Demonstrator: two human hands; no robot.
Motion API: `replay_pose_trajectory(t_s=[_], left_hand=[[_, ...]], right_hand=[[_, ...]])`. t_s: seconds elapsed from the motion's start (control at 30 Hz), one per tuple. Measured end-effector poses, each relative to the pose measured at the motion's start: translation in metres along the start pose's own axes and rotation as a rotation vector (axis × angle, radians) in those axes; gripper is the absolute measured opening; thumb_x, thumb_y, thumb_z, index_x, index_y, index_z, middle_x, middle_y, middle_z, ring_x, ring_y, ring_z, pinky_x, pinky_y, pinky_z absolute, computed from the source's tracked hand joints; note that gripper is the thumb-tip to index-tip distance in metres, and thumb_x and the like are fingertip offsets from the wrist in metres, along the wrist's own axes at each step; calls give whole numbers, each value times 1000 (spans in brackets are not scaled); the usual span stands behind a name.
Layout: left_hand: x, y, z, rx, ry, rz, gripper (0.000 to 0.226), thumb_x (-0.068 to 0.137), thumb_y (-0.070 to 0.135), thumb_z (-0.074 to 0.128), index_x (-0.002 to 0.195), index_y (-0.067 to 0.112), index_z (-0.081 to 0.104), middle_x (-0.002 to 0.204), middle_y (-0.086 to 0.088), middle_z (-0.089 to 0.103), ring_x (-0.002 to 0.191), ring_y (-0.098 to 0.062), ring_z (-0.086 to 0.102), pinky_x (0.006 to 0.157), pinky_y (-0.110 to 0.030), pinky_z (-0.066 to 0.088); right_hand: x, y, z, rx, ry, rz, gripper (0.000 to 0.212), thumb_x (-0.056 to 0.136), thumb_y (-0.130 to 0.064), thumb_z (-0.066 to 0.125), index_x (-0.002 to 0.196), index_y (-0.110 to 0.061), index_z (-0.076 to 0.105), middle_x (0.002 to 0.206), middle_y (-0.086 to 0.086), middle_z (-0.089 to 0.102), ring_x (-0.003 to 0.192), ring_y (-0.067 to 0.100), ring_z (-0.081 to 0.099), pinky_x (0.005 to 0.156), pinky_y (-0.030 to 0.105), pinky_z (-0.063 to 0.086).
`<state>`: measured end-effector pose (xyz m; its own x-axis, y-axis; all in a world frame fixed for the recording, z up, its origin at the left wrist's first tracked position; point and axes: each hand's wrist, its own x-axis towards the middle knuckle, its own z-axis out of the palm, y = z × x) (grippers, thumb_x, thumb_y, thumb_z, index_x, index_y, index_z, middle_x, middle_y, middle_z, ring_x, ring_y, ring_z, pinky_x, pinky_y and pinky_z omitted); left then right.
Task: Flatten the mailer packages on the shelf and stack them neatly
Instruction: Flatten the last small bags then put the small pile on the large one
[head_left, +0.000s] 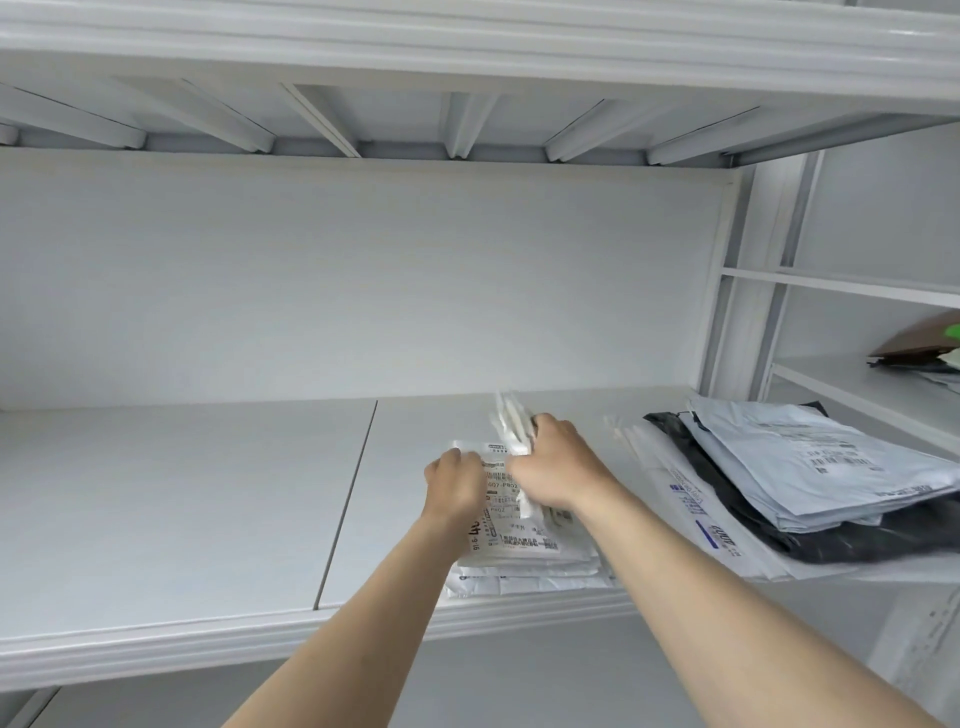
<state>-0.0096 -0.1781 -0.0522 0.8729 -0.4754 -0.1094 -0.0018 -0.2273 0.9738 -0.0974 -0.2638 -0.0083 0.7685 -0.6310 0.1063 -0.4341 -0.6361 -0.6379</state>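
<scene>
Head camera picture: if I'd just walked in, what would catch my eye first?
Two bare arms reach up to the white shelf, where the left hand and right hand grip a white labelled mailer on a small pile near the front edge. To the right lies a messier heap: a grey mailer over a black one.

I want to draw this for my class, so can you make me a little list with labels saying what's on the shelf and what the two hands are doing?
place: white shelf
middle pile: white mailers, stacked near the front edge
left hand: curled fingers grip the top mailer's left side
right hand: grips the mailer's crumpled white end, which sticks upward
right pile: pale blue mailers on a black mailer on a big white mailer
shelf's left half: nothing lying on it
</scene>
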Motion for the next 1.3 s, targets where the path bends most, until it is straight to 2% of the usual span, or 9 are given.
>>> replay_pose_trajectory(t_s=[0.13,0.23,0.37,0.47,0.6,0.83,1.07,1.2,1.3], left_hand=[[3,-7,-5,-301,-122,-164,67,86,63,21,115,18,61,114,-18,65,83,-40,70,70,-48,58],[-11,0,-13,-285,-217,-174,52,97,45,25,119,12,58,95,-18,70,65,-38,71,47,-34,54],[-8,-9,-16,-208,-139,-56,24,94,25,51,116,15,51,106,-12,68,79,-23,70,64,-34,59],[-5,-16,-15,-93,-112,-62,50,77,39,61,119,18,46,114,-7,64,98,-25,67,87,-44,56],[-1,-17,-19,37,-100,-106,93,55,56,63,138,25,33,128,-7,53,111,-29,57,99,-44,47],[3,-19,-30,-54,-19,-155,130,40,55,87,150,31,21,137,-5,48,112,-26,58,98,-46,49],[-6,-19,-25,-241,-80,-103,97,67,21,89,146,13,34,116,-12,67,89,-26,72,81,-43,58],[-10,-4,-19,-328,-93,-54,91,72,7,84,147,18,33,121,-11,64,90,-30,72,78,-52,59],[-10,17,-17,-351,-93,-15,89,76,0,79,149,19,32,121,-12,64,89,-31,72,77,-53,59]], right_hand=[[-7,-5,16,45,-169,21,70,76,-69,44,128,-22,55,129,1,58,124,24,50,101,39,42],[-5,-3,6,104,-43,-40,46,94,-50,42,114,-15,64,117,3,67,114,24,58,98,38,45],[3,24,-7,-119,126,86,50,93,-36,51,138,-17,46,141,6,49,128,32,44,101,39,40],[-2,41,-2,94,-37,245,72,88,-42,60,147,-12,32,149,10,38,134,30,41,97,34,36],[-8,54,2,228,-62,302,67,85,-46,66,134,-8,42,130,8,50,120,25,49,86,29,37],[-6,59,7,298,-89,362,59,78,-45,74,117,-11,45,111,2,55,99,21,57,70,29,44],[-5,67,13,453,-96,431,85,45,-57,80,111,-9,57,105,10,66,92,27,65,62,29,45],[-11,62,3,572,-105,411,55,69,-43,80,109,-11,60,103,4,64,93,21,60,67,30,46],[-10,54,-11,591,-105,379,56,76,-42,76,119,-12,56,110,1,59,99,20,53,76,34,42]])
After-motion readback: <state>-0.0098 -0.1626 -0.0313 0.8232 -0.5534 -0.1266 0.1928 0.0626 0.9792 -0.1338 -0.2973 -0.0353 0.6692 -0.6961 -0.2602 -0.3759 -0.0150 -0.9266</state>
